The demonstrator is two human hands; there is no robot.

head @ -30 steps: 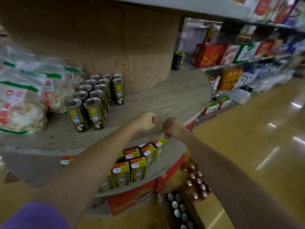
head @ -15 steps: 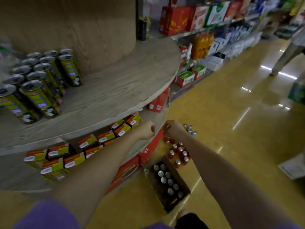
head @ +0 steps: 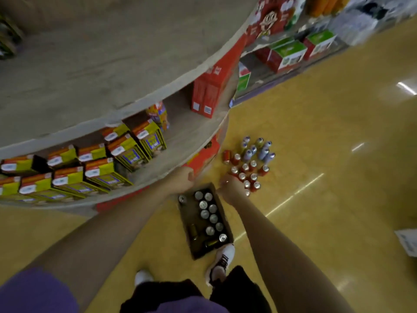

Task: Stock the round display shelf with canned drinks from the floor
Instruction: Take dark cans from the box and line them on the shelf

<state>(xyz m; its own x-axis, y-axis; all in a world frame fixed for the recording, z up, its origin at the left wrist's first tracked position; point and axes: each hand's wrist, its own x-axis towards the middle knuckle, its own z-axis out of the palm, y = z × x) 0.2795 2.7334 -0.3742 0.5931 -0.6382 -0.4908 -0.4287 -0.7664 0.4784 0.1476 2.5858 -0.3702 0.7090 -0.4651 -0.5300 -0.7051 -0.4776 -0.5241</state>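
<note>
A cardboard tray (head: 191,249) on the yellow floor holds several cans with silver tops (head: 208,213). My left hand (head: 182,178) hangs above its far end as a closed fist, holding nothing. My right hand (head: 230,188) is also fisted, just right of the tray's far corner. Beyond it stand several red cans (head: 247,175) and several pale bottles (head: 257,150) on the floor. The round wooden display shelf (head: 90,71) fills the upper left, its top tier bare here.
Yellow and orange cartons (head: 126,147) fill the lower tier, with a red box (head: 212,86) at its right. An aisle shelf with red and green boxes (head: 286,53) runs at upper right. My white shoes (head: 222,260) stand by the tray. A paper (head: 408,242) lies at right.
My view has swung down from the shelf's green cans to the floor. Both fists have dropped from the shelf edge to just above the tray of cans.
</note>
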